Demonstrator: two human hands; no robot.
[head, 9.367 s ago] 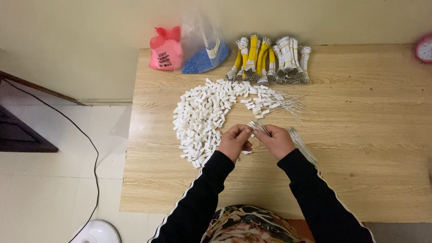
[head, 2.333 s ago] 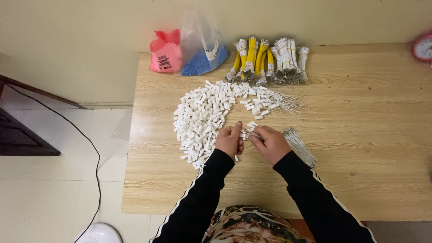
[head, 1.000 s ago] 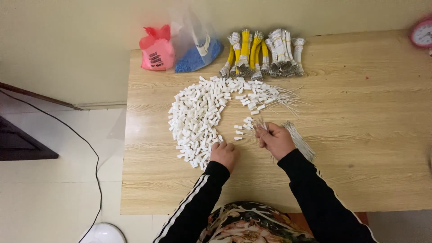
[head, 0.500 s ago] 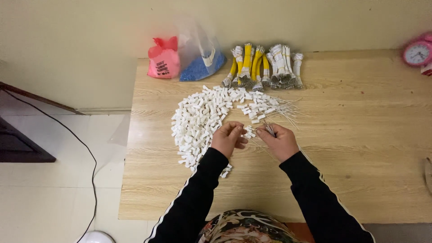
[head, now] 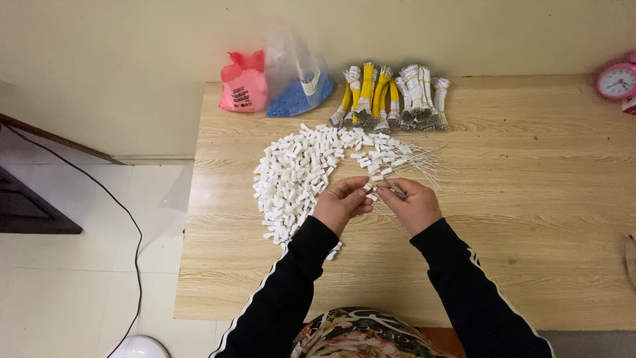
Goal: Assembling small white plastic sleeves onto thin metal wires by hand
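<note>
Both our hands have come back together at the pile's (head: 298,172) edge: left hand (head: 339,204) pinches a white cap (head: 366,188), right hand (head: 414,205) grips thin pins (head: 395,190). A second ago they were apart, so another cap is meeting a pin.

L hand (head: 341,202) pinches white connector (head: 368,187) | R hand (head: 414,204) holds wire (head: 395,189)

White connectors (head: 298,176) are lying heaped on the pale wood-grain bench (head: 530,219), with yellow and white wire bundles (head: 391,96) behind. A pink bag (head: 244,83), a clear bag of blue bits (head: 298,86) and a pink clock (head: 616,79) are showing; the sleeves (head: 291,278) are black with white stripes.
</note>
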